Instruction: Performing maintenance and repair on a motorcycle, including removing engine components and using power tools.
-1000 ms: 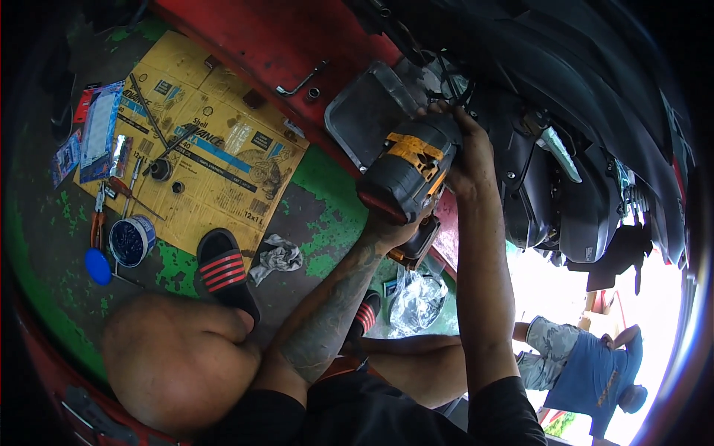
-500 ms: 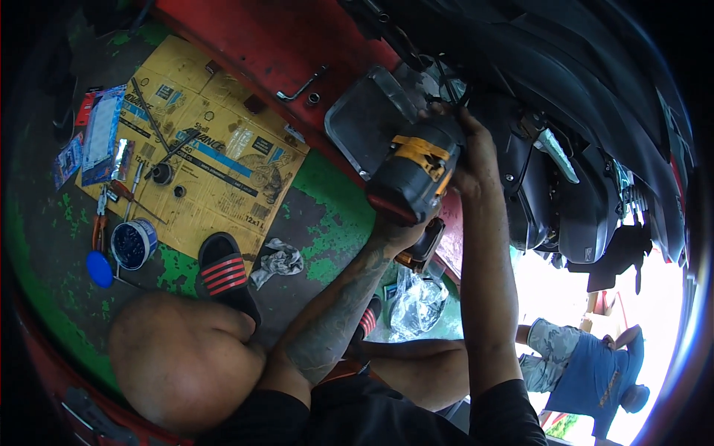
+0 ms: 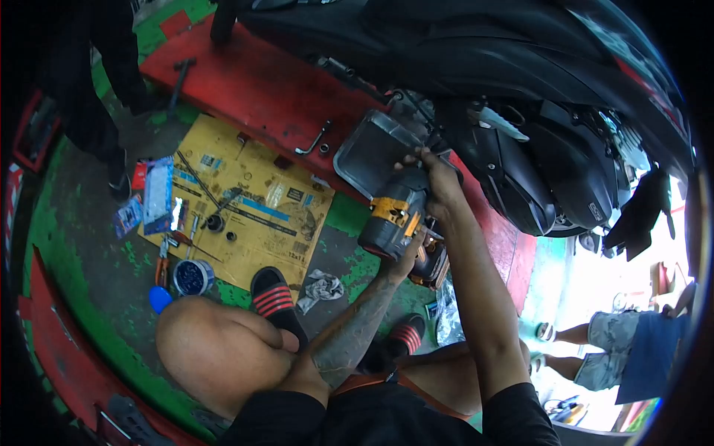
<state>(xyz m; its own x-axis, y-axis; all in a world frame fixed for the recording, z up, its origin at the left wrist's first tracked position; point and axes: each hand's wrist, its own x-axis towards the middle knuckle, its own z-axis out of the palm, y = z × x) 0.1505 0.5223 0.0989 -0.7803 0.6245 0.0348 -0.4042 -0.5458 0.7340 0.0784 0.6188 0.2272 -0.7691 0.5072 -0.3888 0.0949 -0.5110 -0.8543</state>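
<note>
A black and yellow cordless impact wrench (image 3: pixel 390 212) is held between my two hands, its nose toward the motorcycle (image 3: pixel 513 156). My left hand (image 3: pixel 409 256) is closed around its handle, just above the battery (image 3: pixel 431 266); the tool body partly hides those fingers. Around the front end curl the fingers of my right hand (image 3: pixel 440 178). What sits on the tool's tip, and whether it touches the motorcycle, is hidden. Right behind the wrench, a grey rectangular tray (image 3: pixel 372 152) rests on the red lift platform (image 3: pixel 245 97). An angled wrench (image 3: pixel 314 140) and a socket (image 3: pixel 324 149) lie beside the tray.
On the floor, flattened cardboard (image 3: pixel 260 253) carries a long bar (image 3: pixel 197 178) and sockets. Nearby are a tub of dark stuff (image 3: pixel 193 277), pliers (image 3: pixel 162 267), packets (image 3: pixel 158 195) and a rag (image 3: pixel 321 290). One person (image 3: pixel 97 82) stands far left, another (image 3: pixel 632 342) at right.
The view has shifted, showing more of the platform and a person at far left. Both hands still hold the impact wrench, which appears slightly lower in the picture.
</note>
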